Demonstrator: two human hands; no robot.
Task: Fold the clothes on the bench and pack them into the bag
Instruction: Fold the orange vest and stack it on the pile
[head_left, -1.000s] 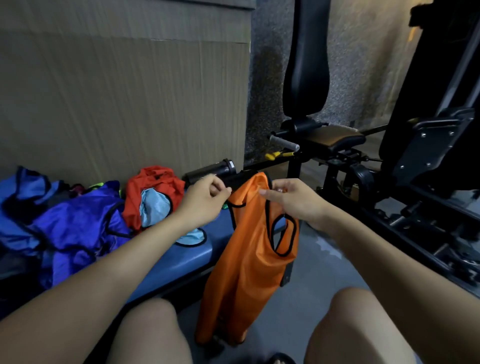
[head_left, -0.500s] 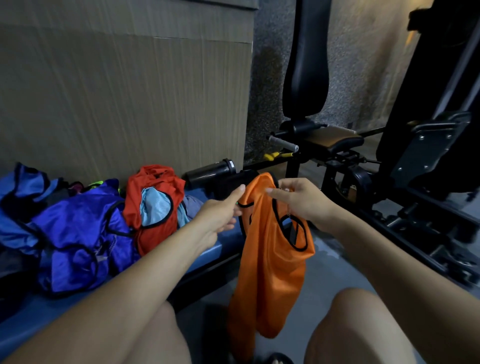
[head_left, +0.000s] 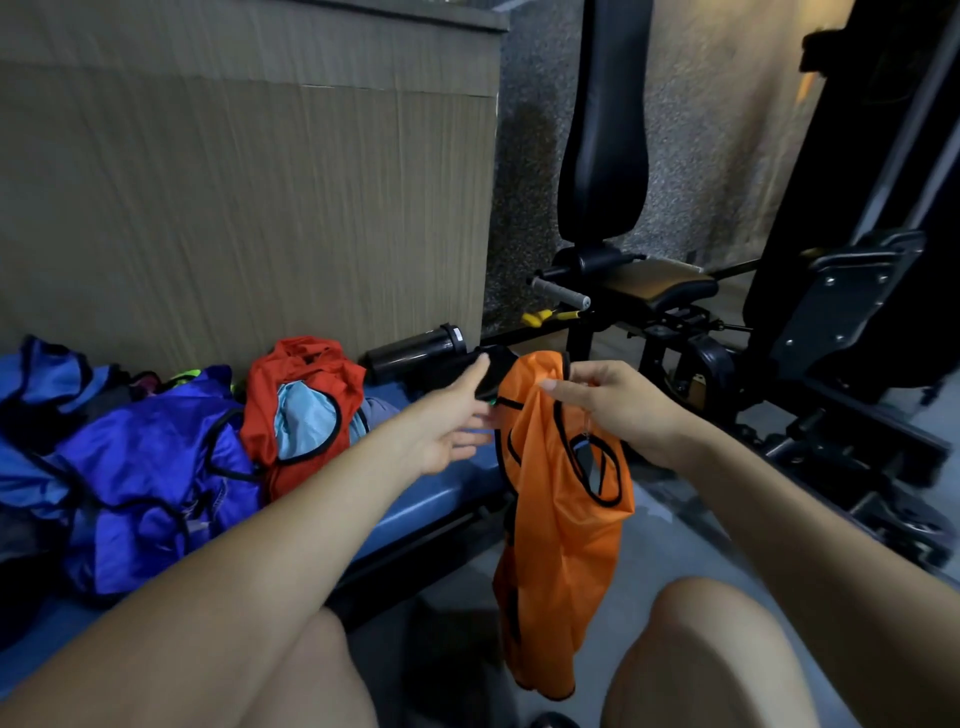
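An orange bib (head_left: 561, 530) with black trim hangs limp from the right hand (head_left: 618, 410); blue (head_left: 150, 478) and red (head_left: 301, 395) bibs lie crumpled left of the left hand (head_left: 452, 415).

Single head-worn view, wide-angle, looking forward and down from a seated person. Both forearms reach in from the bottom corners, knees at the lower edge. Close range: the blue bench (head_left: 426, 499) runs left of centre, wood-panel wall (head_left: 234, 208) straight behind it, gym machine (head_left: 649, 291) beyond, upper right. Straight edges bow near the borders.
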